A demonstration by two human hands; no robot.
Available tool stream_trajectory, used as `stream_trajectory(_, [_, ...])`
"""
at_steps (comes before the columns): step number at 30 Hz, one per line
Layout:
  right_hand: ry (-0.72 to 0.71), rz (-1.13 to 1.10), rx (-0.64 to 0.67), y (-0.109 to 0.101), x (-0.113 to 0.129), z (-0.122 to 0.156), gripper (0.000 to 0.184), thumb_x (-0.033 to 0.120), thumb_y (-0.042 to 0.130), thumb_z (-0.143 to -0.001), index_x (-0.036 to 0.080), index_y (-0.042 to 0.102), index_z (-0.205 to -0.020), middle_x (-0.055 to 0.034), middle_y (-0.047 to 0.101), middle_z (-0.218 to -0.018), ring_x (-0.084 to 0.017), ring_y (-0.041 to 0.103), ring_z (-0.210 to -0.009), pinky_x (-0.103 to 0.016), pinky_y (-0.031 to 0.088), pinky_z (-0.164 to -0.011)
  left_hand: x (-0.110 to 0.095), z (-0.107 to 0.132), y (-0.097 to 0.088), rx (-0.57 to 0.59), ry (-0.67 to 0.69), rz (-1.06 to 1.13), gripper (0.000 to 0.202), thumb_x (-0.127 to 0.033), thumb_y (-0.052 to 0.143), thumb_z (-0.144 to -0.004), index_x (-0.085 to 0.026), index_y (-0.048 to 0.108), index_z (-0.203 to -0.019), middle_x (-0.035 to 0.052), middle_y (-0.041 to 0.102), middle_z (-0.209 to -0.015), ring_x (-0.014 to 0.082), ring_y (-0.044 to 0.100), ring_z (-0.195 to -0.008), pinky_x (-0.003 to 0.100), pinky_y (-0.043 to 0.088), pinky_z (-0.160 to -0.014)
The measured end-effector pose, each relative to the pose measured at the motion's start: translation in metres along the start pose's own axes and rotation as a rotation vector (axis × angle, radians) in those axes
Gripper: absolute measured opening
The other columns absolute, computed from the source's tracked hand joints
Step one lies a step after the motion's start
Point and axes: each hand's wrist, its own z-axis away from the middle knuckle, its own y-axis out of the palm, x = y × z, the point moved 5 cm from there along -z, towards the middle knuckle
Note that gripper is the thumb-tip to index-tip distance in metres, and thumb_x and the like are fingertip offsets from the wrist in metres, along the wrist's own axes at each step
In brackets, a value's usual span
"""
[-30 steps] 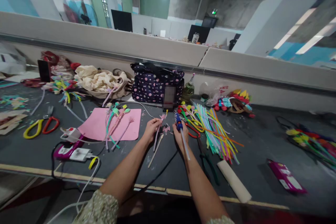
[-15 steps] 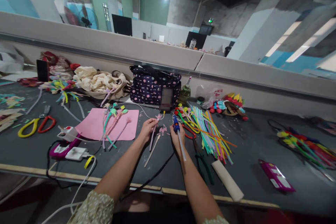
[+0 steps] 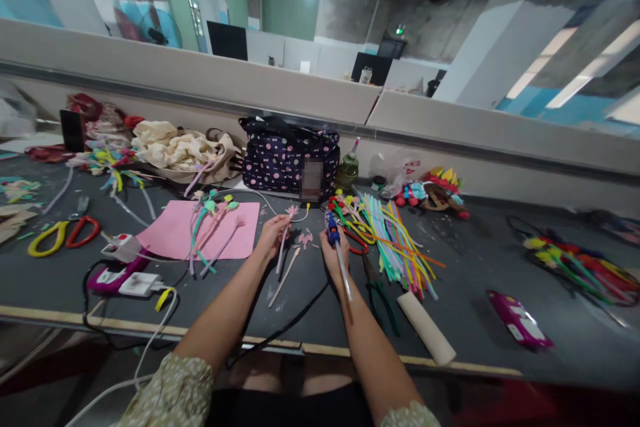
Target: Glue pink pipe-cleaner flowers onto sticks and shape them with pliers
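Pink petals top a fuzzy flower [image 3: 292, 211] with a lilac stem, held just above the dark table [image 3: 465, 260] near its middle. The thumb and fingers of the left hand [image 3: 271, 236] are pinched on it just below the petals. Well apart from that hand, the right hand [image 3: 331, 252] is wrapped around a blue glue gun [image 3: 333, 229], a clear glue stick [image 3: 343, 269] jutting from its rear toward the wrist. Between the hands lie pink scraps [image 3: 305, 238] and a thin pale stick [image 3: 284, 278]. To the left, more fuzzy flowers rest on a pink sheet [image 3: 163, 235]; to the right, a bundle of coloured pipe cleaners [image 3: 397, 243] fans out, with green-handled pliers [image 3: 384, 307] and a beige roll [image 3: 427, 328] nearer the front edge. A dark polka-dot bag [image 3: 270, 160] stands behind. Farther left are a purple power strip [image 3: 117, 276] and a cutter [image 3: 83, 230] with one yellow and one red handle.
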Motion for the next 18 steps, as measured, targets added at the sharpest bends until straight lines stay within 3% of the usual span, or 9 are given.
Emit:
stream_trajectory(9, [0.051, -0.171, -0.058, 0.001, 0.003, 0.003, 0.023, 0.042, 0.065, -0.079, 0.019, 0.063, -0.084, -0.0009, 0.065, -0.075, -0.018, 0.061, -0.068, -0.031, 0.048, -0.068, 0.0, 0.005, 0.004, -0.017, -0.058, 0.011, 0.036, -0.031, 0.085, -0.051, -0.014, 0.066, -0.076, -0.0007, 0.062, -0.057, 0.0057, 0.047, -0.042, 0.017, 0.036, -0.041])
stream_trajectory(18, [0.091, -0.165, 0.057, 0.0, 0.011, 0.005, 0.026, 0.044, 0.067, -0.079, 0.019, 0.064, -0.084, -0.0014, 0.065, -0.072, -0.017, 0.059, -0.065, -0.029, 0.048, -0.064, 0.007, 0.008, 0.011, 0.02, -0.09, -0.017, 0.028, -0.028, 0.083, -0.056, -0.013, 0.068, -0.073, -0.0001, 0.061, -0.055, 0.0039, 0.042, -0.04, 0.018, 0.031, -0.041])
